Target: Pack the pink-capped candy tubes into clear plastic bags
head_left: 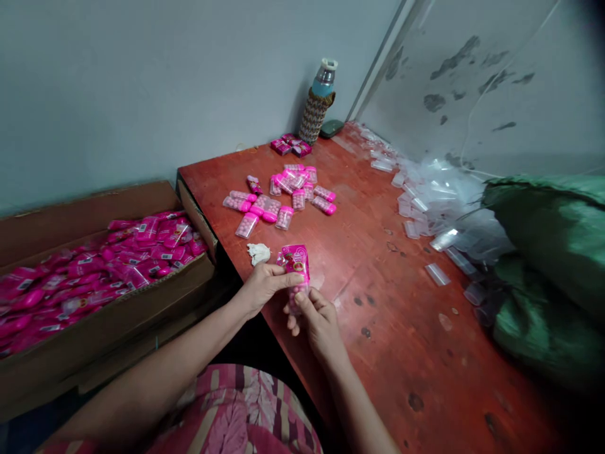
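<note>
A pink printed sleeve [297, 255] sits on the upper part of a clear container of small pink balls [297, 304], near the table's front edge. My left hand [267, 287] pinches the sleeve from the left, thumb across its front. Lower down, my right hand [320, 320] grips the clear container, with its thumb on the front and fingers behind. Beyond my hands lie several pink-capped containers of pink balls [284, 217], some heaped together [293, 180]. A crumpled white piece [259, 253] lies just past my left hand.
A cardboard box [155, 309] full of pink packs [146, 233] stands left of the red table [378, 277]. Clear empty containers [437, 274] spill on the right beside a green sack [543, 302]. At the back are a bottle [314, 116], small pink packs [282, 146] and a dark case [331, 128].
</note>
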The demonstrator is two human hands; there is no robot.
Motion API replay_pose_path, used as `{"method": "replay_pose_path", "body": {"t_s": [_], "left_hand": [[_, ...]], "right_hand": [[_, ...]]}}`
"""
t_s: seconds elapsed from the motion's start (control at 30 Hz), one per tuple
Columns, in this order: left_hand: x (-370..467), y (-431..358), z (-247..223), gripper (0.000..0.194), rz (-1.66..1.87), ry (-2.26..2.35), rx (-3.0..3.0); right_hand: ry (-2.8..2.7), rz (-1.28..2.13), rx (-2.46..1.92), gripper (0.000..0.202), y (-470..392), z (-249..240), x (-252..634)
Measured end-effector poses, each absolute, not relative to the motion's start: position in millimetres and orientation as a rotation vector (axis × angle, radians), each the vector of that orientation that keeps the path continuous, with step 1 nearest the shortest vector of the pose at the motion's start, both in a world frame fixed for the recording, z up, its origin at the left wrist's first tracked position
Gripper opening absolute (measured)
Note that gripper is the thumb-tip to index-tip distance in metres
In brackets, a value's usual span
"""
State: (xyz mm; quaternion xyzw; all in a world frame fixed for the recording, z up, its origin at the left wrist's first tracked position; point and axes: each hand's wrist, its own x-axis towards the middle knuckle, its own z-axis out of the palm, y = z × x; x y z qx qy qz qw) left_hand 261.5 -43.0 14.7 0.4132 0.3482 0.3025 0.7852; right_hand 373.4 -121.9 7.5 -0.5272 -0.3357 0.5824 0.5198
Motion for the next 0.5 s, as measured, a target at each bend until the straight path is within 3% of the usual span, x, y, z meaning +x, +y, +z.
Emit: {"method": "replay_pose_path", "body": {"t_s": [0.1, 0.3, 0.5], "left_hand": [[263.0, -47.6, 13.6, 0.023, 0.696, 0.801, 0.859], [263.4, -49.0, 19.9, 0.025, 0.65, 0.677, 0.742], [260.5, -53.3, 13.1, 0.021, 0.692, 0.815, 0.951]], "right_hand": [[-0.859, 1.273, -1.351, 0.022, -122.7, 6.2, 370.9], [-0.729, 1.505, -1.109, 0.024, -123.2, 6.7, 373.3], [-0.939, 1.162, -1.443, 0.021, -123.7, 9.3, 372.8]]}}
